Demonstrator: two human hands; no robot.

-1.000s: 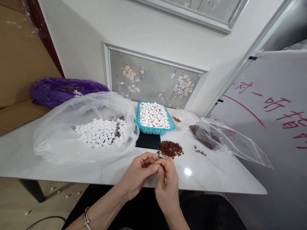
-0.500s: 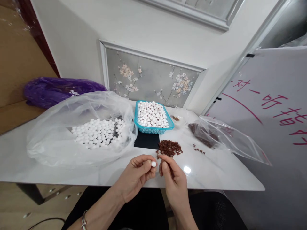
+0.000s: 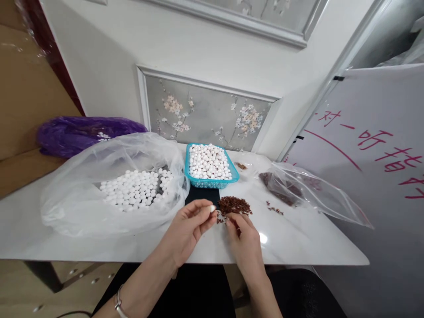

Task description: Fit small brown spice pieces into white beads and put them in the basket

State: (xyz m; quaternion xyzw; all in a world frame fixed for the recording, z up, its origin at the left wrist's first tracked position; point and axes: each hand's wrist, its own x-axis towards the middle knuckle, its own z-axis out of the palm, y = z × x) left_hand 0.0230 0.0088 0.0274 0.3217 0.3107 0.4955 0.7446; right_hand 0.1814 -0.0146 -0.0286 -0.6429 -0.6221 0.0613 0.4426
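A small white ball (image 3: pixel 212 208) is pinched between the thumb and fingers of my left hand (image 3: pixel 190 227). My right hand (image 3: pixel 244 236) reaches to the near edge of a pile of small reddish-brown pieces (image 3: pixel 235 204), which look like dried buds. Its thumb and fingertips come together at the pile; whatever lies between them is too small to make out. Beyond the hands stands a turquoise plastic basket (image 3: pixel 212 182), heaped with white balls (image 3: pixel 210 161) that show dark specks. Left of it, a translucent plastic bag (image 3: pixel 73 207) lies open around many plain white balls (image 3: pixel 132 190).
A purple plastic bag (image 3: pixel 79 137) lies behind the translucent one. To the right are a clear bag with brown contents (image 3: pixel 281 187) and a few loose pieces (image 3: pixel 274 208). A black flat piece (image 3: pixel 202 194) lies before the basket. A whiteboard (image 3: pixel 364 198) stands at the right.
My right hand has gone from beside the white ball to the brown pile's near edge. My left hand, still pinching the ball, has risen slightly in view. The camera has tilted a little.
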